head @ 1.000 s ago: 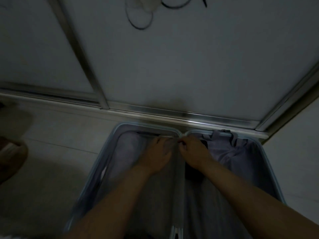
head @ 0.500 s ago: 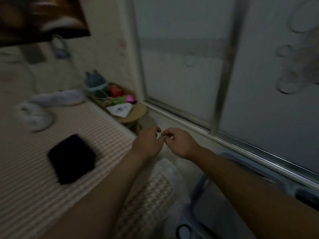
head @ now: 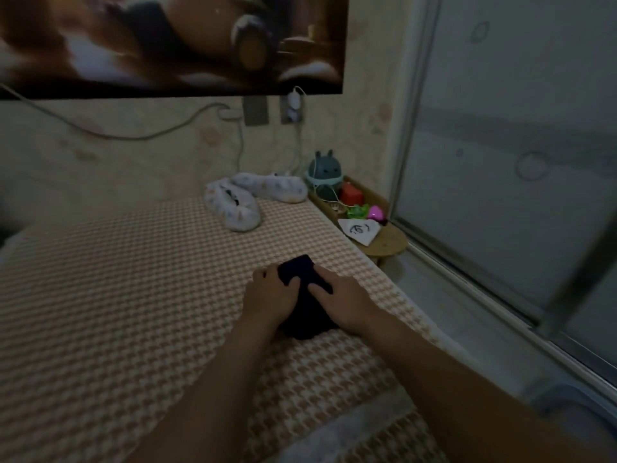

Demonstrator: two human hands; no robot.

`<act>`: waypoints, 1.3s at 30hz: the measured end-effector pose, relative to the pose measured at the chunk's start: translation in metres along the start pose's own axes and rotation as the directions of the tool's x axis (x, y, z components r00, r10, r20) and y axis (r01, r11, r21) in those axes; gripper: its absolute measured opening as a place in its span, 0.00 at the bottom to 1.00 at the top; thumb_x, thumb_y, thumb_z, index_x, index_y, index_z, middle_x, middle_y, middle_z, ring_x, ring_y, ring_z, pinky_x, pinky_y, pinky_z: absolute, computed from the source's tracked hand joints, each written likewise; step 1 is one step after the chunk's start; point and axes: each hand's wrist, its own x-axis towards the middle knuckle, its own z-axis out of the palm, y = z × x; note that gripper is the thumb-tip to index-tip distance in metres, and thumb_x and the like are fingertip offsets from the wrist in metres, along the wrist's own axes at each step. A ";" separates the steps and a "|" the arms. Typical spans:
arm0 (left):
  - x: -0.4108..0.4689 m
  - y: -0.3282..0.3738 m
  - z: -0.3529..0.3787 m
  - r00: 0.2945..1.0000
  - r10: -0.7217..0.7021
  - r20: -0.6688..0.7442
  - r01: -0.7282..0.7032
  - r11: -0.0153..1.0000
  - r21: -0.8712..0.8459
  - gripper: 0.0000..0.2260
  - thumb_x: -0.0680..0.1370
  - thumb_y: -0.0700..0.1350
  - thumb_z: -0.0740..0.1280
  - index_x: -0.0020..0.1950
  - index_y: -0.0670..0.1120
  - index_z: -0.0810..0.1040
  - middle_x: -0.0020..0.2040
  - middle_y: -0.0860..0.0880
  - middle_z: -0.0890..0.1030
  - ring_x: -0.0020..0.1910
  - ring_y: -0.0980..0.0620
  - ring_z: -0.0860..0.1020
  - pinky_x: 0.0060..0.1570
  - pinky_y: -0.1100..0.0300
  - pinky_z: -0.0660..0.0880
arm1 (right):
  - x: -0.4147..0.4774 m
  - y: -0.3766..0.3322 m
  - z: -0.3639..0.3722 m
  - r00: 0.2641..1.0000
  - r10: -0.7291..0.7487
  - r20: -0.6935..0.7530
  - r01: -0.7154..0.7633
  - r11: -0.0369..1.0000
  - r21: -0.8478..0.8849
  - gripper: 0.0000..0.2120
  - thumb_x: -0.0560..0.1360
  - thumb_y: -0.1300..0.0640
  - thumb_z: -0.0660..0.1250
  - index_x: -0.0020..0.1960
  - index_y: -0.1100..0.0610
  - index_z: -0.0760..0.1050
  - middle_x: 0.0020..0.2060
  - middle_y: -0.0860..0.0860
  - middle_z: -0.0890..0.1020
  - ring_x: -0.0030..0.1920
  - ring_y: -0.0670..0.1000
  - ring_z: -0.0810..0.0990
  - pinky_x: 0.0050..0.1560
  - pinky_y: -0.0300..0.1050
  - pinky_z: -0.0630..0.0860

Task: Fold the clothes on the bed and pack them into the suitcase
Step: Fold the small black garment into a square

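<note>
A bed covered in a brown-and-cream houndstooth blanket (head: 133, 295) is seen filling the left and middle of the scene. At the near right, on the floor past the bed's edge, a pale blue hard-shell rim (head: 567, 394) is glimpsed and judged to be the suitcase, though it is blurred. A dark navy folded cloth garment (head: 305, 320) is found lying on the blanket close to the bed's right edge, well apart from that rim.

The garment is covered by both hands. The left hand (head: 270, 297) is clamped on its left side, thumb laid on top and fingers curled at the edge. The right hand (head: 344, 304) is spread over the right side; whether its fingers are tucked beneath cannot be told.

The step in hand is judged to be lifting the folded piece for packing. Both sides should be supported evenly and the folds kept pressed flat, so that nothing is let fall open on the way across to the suitcase.
</note>
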 end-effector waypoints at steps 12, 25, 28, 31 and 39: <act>0.003 0.026 -0.049 0.961 -0.034 0.275 0.185 0.817 -0.546 0.16 0.69 0.39 0.75 0.54 0.42 0.77 0.50 0.43 0.82 0.46 0.45 0.82 0.43 0.53 0.81 | -0.028 -0.005 -0.017 0.992 -0.097 -0.083 0.118 0.943 0.312 0.31 0.74 0.55 0.71 0.72 0.44 0.61 0.66 0.46 0.70 0.63 0.47 0.74 0.52 0.38 0.78; -0.069 0.124 -0.048 0.775 0.541 0.326 -0.332 0.788 -0.518 0.27 0.68 0.41 0.78 0.62 0.53 0.71 0.57 0.52 0.76 0.50 0.55 0.80 0.44 0.62 0.79 | -0.097 0.013 -0.122 0.999 0.028 -0.031 -0.015 0.934 0.358 0.29 0.70 0.60 0.69 0.70 0.48 0.69 0.58 0.47 0.80 0.58 0.48 0.80 0.54 0.46 0.79; -0.094 0.165 -0.022 0.702 0.592 0.396 -0.447 0.799 -0.402 0.28 0.69 0.55 0.77 0.65 0.58 0.69 0.55 0.62 0.72 0.49 0.64 0.76 0.43 0.69 0.75 | -0.127 0.039 -0.150 0.995 0.002 -0.097 0.011 0.990 0.137 0.28 0.70 0.53 0.67 0.70 0.43 0.67 0.60 0.45 0.79 0.59 0.47 0.79 0.58 0.51 0.78; -0.116 0.202 0.020 0.662 0.655 0.365 -0.523 0.752 -0.401 0.17 0.71 0.58 0.74 0.56 0.54 0.78 0.49 0.57 0.81 0.45 0.61 0.80 0.45 0.61 0.79 | -0.161 0.059 -0.183 0.986 0.000 -0.165 0.004 1.000 0.025 0.21 0.73 0.60 0.64 0.65 0.50 0.67 0.56 0.47 0.78 0.55 0.49 0.79 0.48 0.38 0.75; -0.182 0.310 0.148 0.533 0.771 0.349 -0.602 0.635 -0.484 0.09 0.70 0.46 0.76 0.46 0.54 0.80 0.42 0.56 0.82 0.43 0.59 0.80 0.44 0.60 0.76 | -0.267 0.157 -0.265 0.918 0.309 -0.249 -0.237 0.929 0.283 0.33 0.59 0.56 0.61 0.65 0.46 0.67 0.57 0.51 0.78 0.57 0.52 0.77 0.58 0.51 0.75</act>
